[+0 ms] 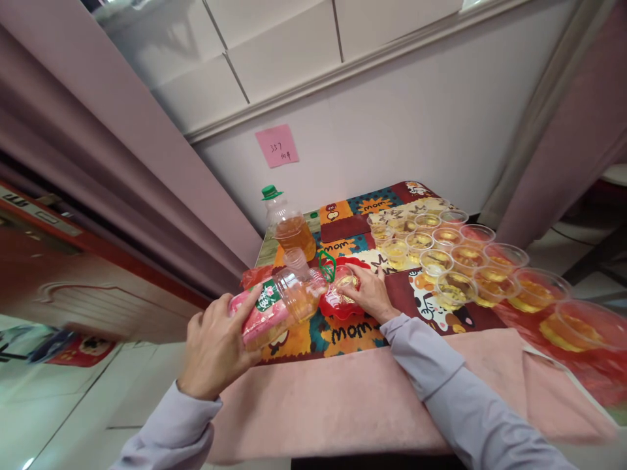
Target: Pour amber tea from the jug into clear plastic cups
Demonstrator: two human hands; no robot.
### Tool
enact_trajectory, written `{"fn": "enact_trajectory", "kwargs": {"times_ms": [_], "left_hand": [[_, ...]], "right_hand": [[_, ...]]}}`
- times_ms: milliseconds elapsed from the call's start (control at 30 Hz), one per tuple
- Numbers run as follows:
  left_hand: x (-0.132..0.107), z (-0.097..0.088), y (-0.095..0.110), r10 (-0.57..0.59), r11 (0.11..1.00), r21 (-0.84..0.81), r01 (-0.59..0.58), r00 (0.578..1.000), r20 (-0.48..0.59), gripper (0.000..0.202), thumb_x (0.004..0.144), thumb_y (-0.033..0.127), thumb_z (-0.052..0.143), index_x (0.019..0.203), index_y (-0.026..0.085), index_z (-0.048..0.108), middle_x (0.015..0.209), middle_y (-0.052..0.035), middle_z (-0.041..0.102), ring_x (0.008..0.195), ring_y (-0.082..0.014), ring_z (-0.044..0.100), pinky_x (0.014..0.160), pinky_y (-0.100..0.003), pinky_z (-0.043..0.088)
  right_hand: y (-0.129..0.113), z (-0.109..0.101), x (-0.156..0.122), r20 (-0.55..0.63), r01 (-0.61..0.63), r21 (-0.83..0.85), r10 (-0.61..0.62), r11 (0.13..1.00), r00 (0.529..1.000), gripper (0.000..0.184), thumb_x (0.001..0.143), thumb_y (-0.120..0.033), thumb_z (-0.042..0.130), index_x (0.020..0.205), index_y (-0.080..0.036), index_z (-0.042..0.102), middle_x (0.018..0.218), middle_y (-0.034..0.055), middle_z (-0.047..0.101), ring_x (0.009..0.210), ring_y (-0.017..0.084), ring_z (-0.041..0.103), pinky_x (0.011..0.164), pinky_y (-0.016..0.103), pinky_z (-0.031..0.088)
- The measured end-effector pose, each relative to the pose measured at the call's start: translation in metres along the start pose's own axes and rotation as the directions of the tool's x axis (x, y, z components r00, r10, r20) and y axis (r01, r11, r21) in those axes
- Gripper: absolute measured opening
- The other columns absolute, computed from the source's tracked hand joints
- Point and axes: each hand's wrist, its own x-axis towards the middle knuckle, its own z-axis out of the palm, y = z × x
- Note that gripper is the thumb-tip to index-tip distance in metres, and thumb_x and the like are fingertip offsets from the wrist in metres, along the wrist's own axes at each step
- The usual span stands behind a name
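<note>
My left hand [210, 339] is wrapped round a clear plastic juice bottle [267, 310] with a pink and green label. The bottle is tipped to the right, amber liquid gathered towards its neck. Its mouth is at the rim of a clear plastic cup [347, 282], which my right hand [371, 294] grips from the right side. Beneath the cup lies a red scalloped dish [337, 311] with a green loop [328, 266] at its far edge. Whether liquid is flowing out is hard to make out.
Several clear cups [455, 287] of yellowish liquid stand in rows on the right. A large green-capped bottle [296, 235], partly full, stands at the back left near small stacked cups [295, 260]. Patterned mats [355, 333] and a pink cloth [333, 405] cover the table; a wall [372, 137] rises behind.
</note>
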Motion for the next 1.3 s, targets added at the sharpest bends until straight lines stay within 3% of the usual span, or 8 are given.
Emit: {"fn": "enact_trajectory", "kwargs": {"times_ms": [133,333,567,900,1100,1300], "left_hand": [[0.001,-0.002,0.001,0.004,1.000,0.006,-0.004,1.000,-0.001,0.096,0.078,0.043,0.080,0.168,0.030,0.051,0.134,-0.0175,0.065,0.124,-0.0397,0.065,0.100,-0.055,0.052],[0.003,-0.010,0.005,0.012,0.999,0.035,-0.012,1.000,0.021,0.093,0.081,0.042,0.078,0.169,0.028,0.050,0.135,-0.0187,0.065,0.124,-0.0401,0.066,0.099,-0.055,0.052],[0.008,-0.018,0.011,-0.001,0.998,0.068,-0.004,0.998,0.060,0.092,0.084,0.041,0.074,0.171,0.028,0.047,0.138,-0.0188,0.065,0.127,-0.0386,0.065,0.101,-0.054,0.051],[0.010,-0.015,0.009,-0.001,0.997,0.072,-0.003,0.999,0.045,0.092,0.079,0.037,0.075,0.168,0.028,0.053,0.138,-0.0194,0.065,0.125,-0.0395,0.066,0.101,-0.055,0.051],[0.008,-0.016,0.008,-0.013,0.997,0.076,0.008,0.998,0.059,0.091,0.081,0.041,0.076,0.168,0.028,0.052,0.142,-0.0200,0.063,0.128,-0.0394,0.065,0.104,-0.055,0.050],[0.007,-0.015,0.004,-0.010,0.997,0.072,0.007,0.999,0.045,0.090,0.081,0.040,0.075,0.167,0.028,0.053,0.141,-0.0205,0.063,0.127,-0.0396,0.065,0.104,-0.055,0.050]], "right_hand": [[-0.002,0.000,0.000,-0.010,-0.001,-0.027,0.001,1.000,1.000,0.052,0.095,-0.048,0.079,0.142,-0.027,0.071,0.134,0.0127,0.082,0.130,0.037,0.073,0.132,0.073,0.022],[-0.004,-0.002,0.000,0.013,-0.029,0.004,0.029,1.000,0.999,0.055,0.094,-0.046,0.082,0.144,-0.026,0.070,0.138,0.0134,0.080,0.132,0.037,0.072,0.134,0.076,0.014],[-0.006,-0.002,0.000,0.015,-0.037,-0.027,0.038,0.999,0.999,0.055,0.094,-0.044,0.083,0.144,-0.026,0.070,0.141,0.0124,0.079,0.134,0.038,0.072,0.133,0.077,0.018],[-0.005,0.000,0.001,0.008,-0.041,0.002,0.041,0.999,0.999,0.054,0.093,-0.046,0.084,0.142,-0.027,0.071,0.140,0.0124,0.080,0.133,0.038,0.073,0.132,0.077,0.019],[-0.002,0.002,0.001,-0.015,-0.029,-0.030,0.028,0.999,0.999,0.052,0.094,-0.048,0.081,0.142,-0.028,0.072,0.139,0.0123,0.080,0.132,0.038,0.073,0.132,0.074,0.025],[0.000,0.004,0.001,-0.010,-0.037,0.004,0.037,0.999,0.999,0.053,0.093,-0.047,0.082,0.142,-0.027,0.072,0.140,0.0129,0.079,0.132,0.038,0.072,0.133,0.074,0.021]]}}
